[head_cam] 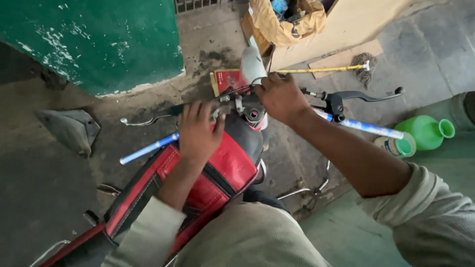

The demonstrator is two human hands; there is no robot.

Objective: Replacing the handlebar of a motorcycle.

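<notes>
I look down on a motorcycle with a red padded tank cover (222, 173). Its bare handlebar (366, 127), wrapped in blue and white, runs from lower left to right. My left hand (198, 131) lies fingers-down over the bar just left of the centre clamp (253, 112). My right hand (281, 96) is closed over the top of the clamp area, by the black cables (237, 90). A black brake lever (368, 95) sticks out to the right, and a silver lever (143, 121) to the left. What the right fingers hold is hidden.
A green wall (99, 39) stands at upper left. A green plastic jug (428, 131) and a small tin (396, 146) sit on the floor at right. A mop (346, 66), a board (346, 24), yellow cloth (287, 24) and a grey panel (69, 128) lie around.
</notes>
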